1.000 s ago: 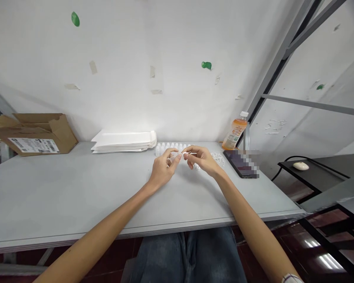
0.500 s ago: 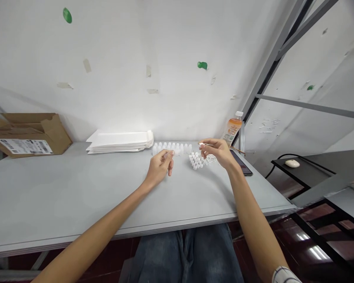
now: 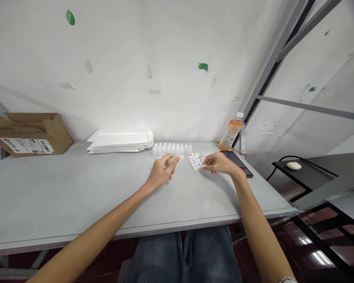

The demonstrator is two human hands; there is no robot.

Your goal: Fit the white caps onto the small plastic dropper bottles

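My left hand [image 3: 163, 171] is closed around a small translucent white bottle [image 3: 181, 157], tilted sideways with its end sticking out past the thumb. Behind it, several similar small white bottles [image 3: 172, 149] stand in rows on the grey table. My right hand [image 3: 218, 163] reaches down at the right side of a cluster of small white caps [image 3: 195, 160]. Its thumb and fingertips pinch together on a white cap [image 3: 204, 166], partly covered by the fingers. Some of the cluster is hidden behind this hand.
A stack of white envelopes [image 3: 118, 142] lies by the wall, left of the bottles. Further left is an open cardboard box [image 3: 32, 133]. On the right stand a bottle of orange drink [image 3: 231, 131] and a dark tablet [image 3: 242, 165] lying flat near the table's edge [image 3: 271, 212].
My right hand has come down from above the caps to their right side. The bottle in my left hand now shows more, tipped toward the right.
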